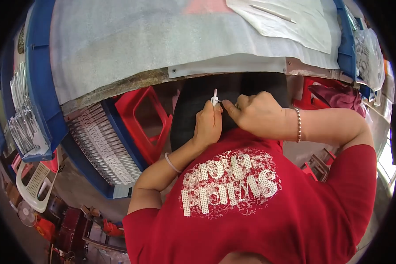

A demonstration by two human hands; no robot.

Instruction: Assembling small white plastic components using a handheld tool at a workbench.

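Observation:
My left hand (208, 124) is closed, pinching a small white piece (214, 99) with a thin pinkish tip that points up, away from me. Its lower end is hidden inside the fingers, so its kind cannot be told. Close by on the right, my right hand (258, 111) is curled, its thumb reaching toward the white piece. Whatever those curled fingers may hold is hidden from view. Both hands hover over my dark-clothed lap (193, 110), just below the near edge of the worktable.
A pale cloth (163, 39) covers the worktable; a white sheet (295, 33) with a slim rod (275, 14) lies far right. Blue trays (42, 79) of metal pieces (26, 132) stand left. Below are a tray of rowed metal parts (103, 141) and a red stool (138, 119).

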